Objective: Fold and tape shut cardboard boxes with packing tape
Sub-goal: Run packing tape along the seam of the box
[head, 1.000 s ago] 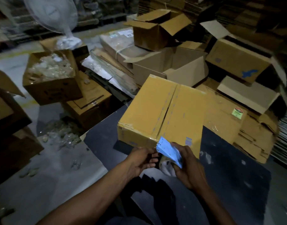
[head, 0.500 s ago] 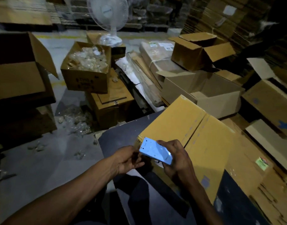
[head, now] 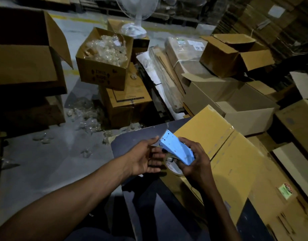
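Note:
A closed yellow-brown cardboard box [head: 224, 153] lies on a dark table [head: 137, 138], its two top flaps meeting along a centre seam. In front of its near-left corner my right hand [head: 195, 162] grips a light blue tape dispenser [head: 176, 148] with a tape roll [head: 174, 168] showing below it. My left hand [head: 144, 157] is beside the dispenser's front end, palm up with its fingers relaxed and spread, the fingertips close to the tape. Whether those fingers pinch the tape end is hidden.
To the left, an open box of clear plastic bags [head: 104, 56] sits on a closed box [head: 127, 105], with bags strewn on the floor. Behind the table stand flat cardboard bundles [head: 167, 75], open boxes [head: 233, 54] and a white fan [head: 135, 14]. More boxes crowd the right.
The view has swung left and the box now sits further right. My right hand has kept the dispenser and raised it slightly. My left hand has opened out, palm up, beside it.

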{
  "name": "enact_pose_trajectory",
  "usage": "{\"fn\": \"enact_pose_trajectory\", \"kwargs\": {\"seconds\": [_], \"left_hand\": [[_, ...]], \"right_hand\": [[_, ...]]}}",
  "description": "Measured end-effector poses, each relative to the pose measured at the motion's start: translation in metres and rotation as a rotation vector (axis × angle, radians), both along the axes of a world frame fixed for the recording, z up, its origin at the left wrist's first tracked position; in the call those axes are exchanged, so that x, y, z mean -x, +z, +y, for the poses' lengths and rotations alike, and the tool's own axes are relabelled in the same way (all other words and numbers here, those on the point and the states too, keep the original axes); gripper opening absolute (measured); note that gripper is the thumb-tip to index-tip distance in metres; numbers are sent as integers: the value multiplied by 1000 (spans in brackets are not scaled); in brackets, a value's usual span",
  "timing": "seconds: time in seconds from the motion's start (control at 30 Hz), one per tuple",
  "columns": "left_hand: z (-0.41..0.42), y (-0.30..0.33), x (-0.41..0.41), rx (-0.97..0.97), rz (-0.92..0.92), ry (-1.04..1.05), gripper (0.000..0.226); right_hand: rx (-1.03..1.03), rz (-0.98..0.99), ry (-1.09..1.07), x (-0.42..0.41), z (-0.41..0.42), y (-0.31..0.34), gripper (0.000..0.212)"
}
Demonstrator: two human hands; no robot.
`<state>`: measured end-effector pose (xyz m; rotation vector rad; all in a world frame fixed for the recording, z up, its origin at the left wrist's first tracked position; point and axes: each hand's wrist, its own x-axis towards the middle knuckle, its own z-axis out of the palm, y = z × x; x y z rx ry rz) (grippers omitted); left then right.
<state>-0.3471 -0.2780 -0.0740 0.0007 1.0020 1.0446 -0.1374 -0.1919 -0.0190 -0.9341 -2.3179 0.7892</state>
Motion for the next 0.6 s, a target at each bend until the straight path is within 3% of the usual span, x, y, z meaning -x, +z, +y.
{"fn": "enact_pose_trajectory", "kwargs": {"seconds": [0.2,0.37,0.6], "left_hand": [[4,25,2,-19,129,32,31],[5,26,-3,38,205,62,20],[4,34,4,16,319,133,22]], "right_hand": [[97,-18,-11,-1,3,-5,78],[233,56,-20,0,-2,-5,70],[287,87,-37,-4,-4,-1,68]]}}
